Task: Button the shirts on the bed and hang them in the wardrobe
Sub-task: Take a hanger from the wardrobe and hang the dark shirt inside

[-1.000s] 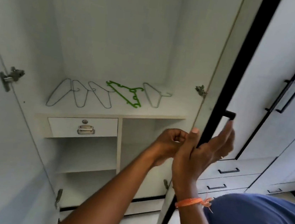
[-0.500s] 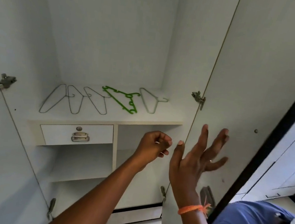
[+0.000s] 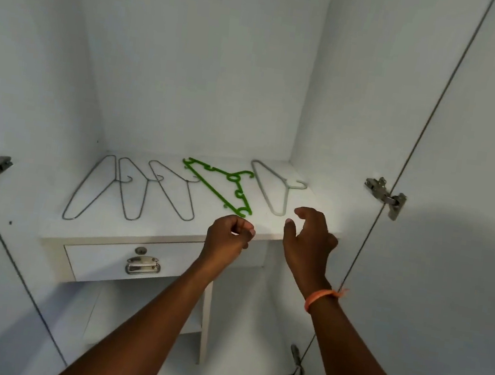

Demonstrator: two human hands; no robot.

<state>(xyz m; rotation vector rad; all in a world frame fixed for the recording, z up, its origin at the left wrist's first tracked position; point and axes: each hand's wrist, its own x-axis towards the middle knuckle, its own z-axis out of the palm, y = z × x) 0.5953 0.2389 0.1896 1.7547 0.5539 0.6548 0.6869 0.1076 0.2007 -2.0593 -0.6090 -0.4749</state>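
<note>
My left hand [image 3: 229,235] mid-frame, fingers curled on nothing, my right hand [image 3: 308,241] beside it, loosely spread, empty, both over the white shelf [image 3: 147,234] edge, green hanger [image 3: 221,188] just beyond among four wire hangers [image 3: 133,189], drawer [image 3: 137,262] below, wardrobe [image 3: 193,56] doors wide, no shirts visible.

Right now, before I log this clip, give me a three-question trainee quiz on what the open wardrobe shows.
1. True or false: the green plastic hanger hangs from a rail.
2. How many thin grey wire hangers lie on the white wardrobe shelf?
3. Which hand wears the orange wristband: A left, B right?

Key: 1 false, it lies flat on the shelf. 2 four. 3 B, the right hand; the left hand is bare.
</note>
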